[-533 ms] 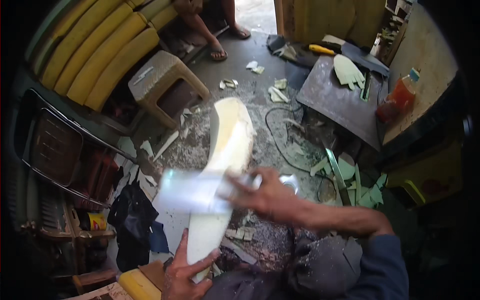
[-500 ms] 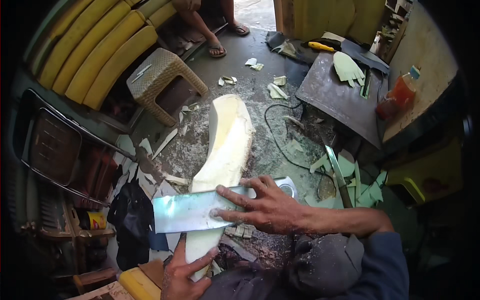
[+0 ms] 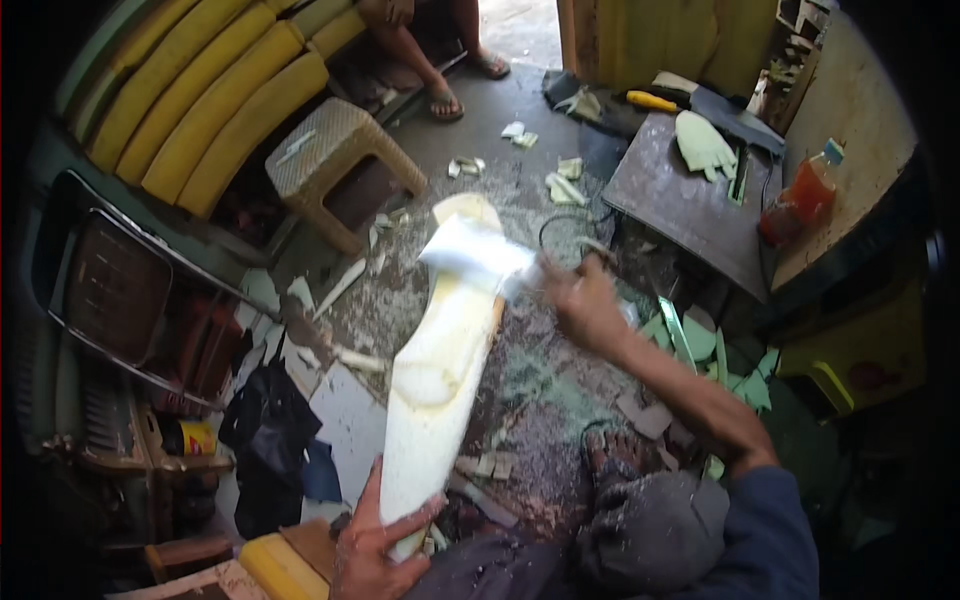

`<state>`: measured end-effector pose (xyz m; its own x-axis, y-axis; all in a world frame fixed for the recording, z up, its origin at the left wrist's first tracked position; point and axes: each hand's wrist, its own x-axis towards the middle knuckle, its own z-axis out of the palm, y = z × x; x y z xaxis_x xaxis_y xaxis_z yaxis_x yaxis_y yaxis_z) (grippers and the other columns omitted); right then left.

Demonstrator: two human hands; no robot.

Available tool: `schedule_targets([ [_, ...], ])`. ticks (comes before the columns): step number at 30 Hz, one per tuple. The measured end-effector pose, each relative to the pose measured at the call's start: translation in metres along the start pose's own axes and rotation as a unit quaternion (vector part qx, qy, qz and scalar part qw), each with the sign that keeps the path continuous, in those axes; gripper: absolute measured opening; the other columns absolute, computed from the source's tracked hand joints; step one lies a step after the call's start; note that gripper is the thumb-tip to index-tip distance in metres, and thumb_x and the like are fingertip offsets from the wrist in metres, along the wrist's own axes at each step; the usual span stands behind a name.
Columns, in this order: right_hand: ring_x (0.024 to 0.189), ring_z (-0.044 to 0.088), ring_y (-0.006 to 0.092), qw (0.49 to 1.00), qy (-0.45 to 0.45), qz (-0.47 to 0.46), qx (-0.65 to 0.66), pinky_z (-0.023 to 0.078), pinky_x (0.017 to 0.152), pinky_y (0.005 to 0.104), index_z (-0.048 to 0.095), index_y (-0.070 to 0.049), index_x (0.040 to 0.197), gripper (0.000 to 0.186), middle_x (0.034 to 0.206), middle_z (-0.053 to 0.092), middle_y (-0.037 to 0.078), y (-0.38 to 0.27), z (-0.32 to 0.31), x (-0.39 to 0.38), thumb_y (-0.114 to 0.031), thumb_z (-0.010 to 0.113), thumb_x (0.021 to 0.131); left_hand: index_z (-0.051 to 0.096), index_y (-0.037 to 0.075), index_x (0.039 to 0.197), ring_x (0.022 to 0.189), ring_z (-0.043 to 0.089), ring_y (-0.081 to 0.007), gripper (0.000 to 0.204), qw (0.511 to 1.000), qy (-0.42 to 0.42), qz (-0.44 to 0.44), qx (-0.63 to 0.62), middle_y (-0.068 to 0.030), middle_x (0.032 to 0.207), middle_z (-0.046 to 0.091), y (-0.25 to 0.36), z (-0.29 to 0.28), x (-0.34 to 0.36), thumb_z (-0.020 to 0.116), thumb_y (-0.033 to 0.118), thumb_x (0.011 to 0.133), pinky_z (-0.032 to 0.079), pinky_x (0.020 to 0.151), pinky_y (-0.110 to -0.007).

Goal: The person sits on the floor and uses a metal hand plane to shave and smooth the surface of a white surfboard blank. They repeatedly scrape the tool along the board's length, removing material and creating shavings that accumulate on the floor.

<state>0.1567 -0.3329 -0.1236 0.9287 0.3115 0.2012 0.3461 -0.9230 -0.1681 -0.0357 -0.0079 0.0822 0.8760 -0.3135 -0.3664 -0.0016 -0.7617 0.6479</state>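
A long, pale cream block that looks like foam (image 3: pixel 430 400) stretches away from me, with a rounded hollow in its middle and a narrower far end. My left hand (image 3: pixel 380 550) grips its near end, thumb on one side and fingers on the other. Across the far part lies a wide, flat metal blade (image 3: pixel 465 255), smeared by motion. My right hand (image 3: pixel 590 305) is closed on the blade's right end; motion blurs the fingers and hides the exact grip.
Pale scraps (image 3: pixel 565 190) and dust litter the floor. A woven-pattern stool (image 3: pixel 330 160) stands at far left, beside stacked yellow curved pieces (image 3: pixel 260 130). A grey board (image 3: pixel 690 190) and a bottle of orange liquid (image 3: pixel 800 205) are at right. Another person's feet (image 3: pixel 445 100) rest beyond.
My right hand has carried the metal blade away from me, from the block's near part to its far part, uncovering the hollow. My left hand keeps its hold.
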Motion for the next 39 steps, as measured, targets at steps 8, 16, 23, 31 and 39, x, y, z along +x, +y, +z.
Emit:
schedule_targets([
  [8,0.126,0.054,0.0355,0.995,-0.009,-0.023,0.101,0.052,0.104,0.0527,0.039,-0.048,0.155,0.077,0.160,0.046,0.004,-0.011,-0.019,-0.005,-0.007,0.064,0.095,0.073,0.010,0.129,0.146,0.042,-0.0428,0.064,0.999,0.034,0.020,-0.033,-0.0296,0.159,0.037,-0.007,0.006,-0.007,0.072,-0.001,0.066,0.035,0.117,-0.041],
  [16,0.089,0.067,0.0290,0.999,0.022,-0.005,0.027,0.057,0.095,0.0533,0.046,-0.043,0.152,0.067,0.155,0.052,0.009,-0.001,-0.032,0.002,-0.005,0.057,0.098,0.072,0.005,0.130,0.139,0.052,-0.0355,0.056,0.999,0.000,-0.012,-0.038,-0.0263,0.159,0.041,-0.005,0.005,-0.006,0.070,0.000,0.074,0.042,0.112,-0.037],
  [23,0.115,0.063,0.0338,0.978,0.046,-0.186,0.082,0.054,0.102,0.0474,0.061,-0.038,0.142,0.068,0.156,0.051,0.005,-0.071,-0.047,-0.018,0.007,0.059,0.090,0.071,0.002,0.129,0.142,0.050,-0.0339,0.055,0.995,0.051,0.057,-0.065,-0.0253,0.160,0.040,-0.024,0.011,-0.009,0.070,-0.003,0.074,0.042,0.113,-0.037],
  [31,0.118,0.058,0.0305,0.984,-0.033,-0.127,0.121,0.058,0.088,0.0434,0.052,-0.044,0.148,0.075,0.159,0.047,-0.001,-0.058,-0.013,-0.009,0.003,0.063,0.090,0.073,0.010,0.128,0.145,0.042,-0.0447,0.062,0.996,0.031,0.068,-0.040,-0.0271,0.161,0.035,-0.029,-0.002,-0.003,0.074,0.000,0.067,0.032,0.119,-0.042],
  [39,0.090,0.054,0.0312,0.982,0.064,-0.092,0.154,0.051,0.088,0.0434,0.060,-0.032,0.145,0.066,0.154,0.053,0.009,-0.013,-0.019,0.024,0.000,0.059,0.088,0.059,0.014,0.146,0.153,0.030,-0.0431,0.086,0.999,0.012,0.028,-0.031,-0.0291,0.163,0.031,-0.128,-0.019,-0.037,0.075,0.003,0.062,0.029,0.123,-0.043],
])
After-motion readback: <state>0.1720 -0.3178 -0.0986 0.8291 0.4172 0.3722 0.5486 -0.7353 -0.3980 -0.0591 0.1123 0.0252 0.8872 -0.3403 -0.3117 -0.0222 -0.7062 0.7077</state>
